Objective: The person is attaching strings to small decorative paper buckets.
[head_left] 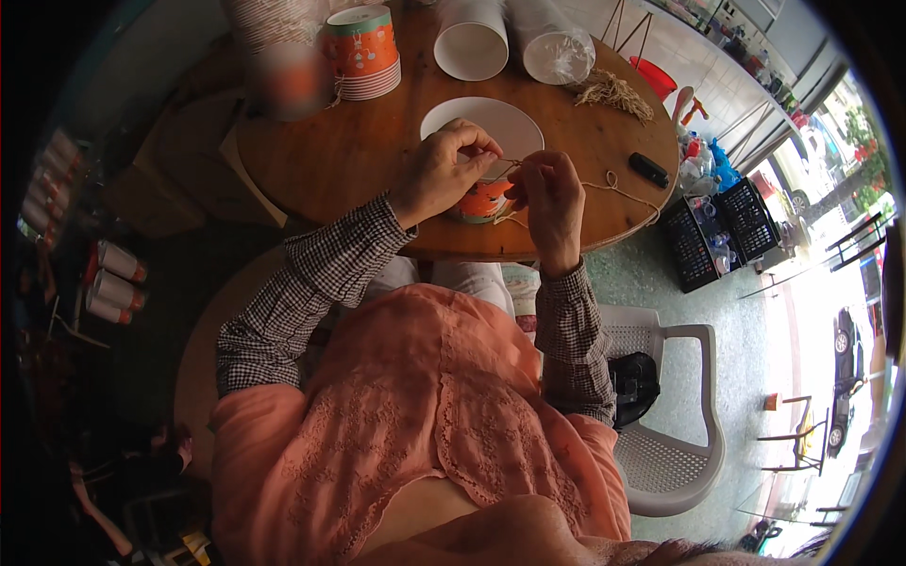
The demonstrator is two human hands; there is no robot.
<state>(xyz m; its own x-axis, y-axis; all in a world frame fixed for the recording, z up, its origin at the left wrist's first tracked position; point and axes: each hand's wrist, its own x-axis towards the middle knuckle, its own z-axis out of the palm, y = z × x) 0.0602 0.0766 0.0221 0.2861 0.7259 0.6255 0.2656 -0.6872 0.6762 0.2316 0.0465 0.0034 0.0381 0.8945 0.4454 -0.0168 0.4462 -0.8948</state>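
A thin beige string (511,162) runs between my two hands, above an orange paper tub (483,206) whose wide white mouth faces up. My left hand (442,172) pinches the string over the tub's left side. At the tub's right side, my right hand (551,198) grips the string with curled fingers. The string's loose tail (618,185) trails over the table to the right, with a small loop in it. Both hands partly cover the tub, and its lower front shows a bit of cord.
On the round wooden table (377,151) stand an orange-and-green tub stack (363,57), two lying stacks of white tubs (472,49), a bundle of strings (615,97) and a black object (648,170). A grey plastic chair (710,406) and black crate (694,250) stand to the right.
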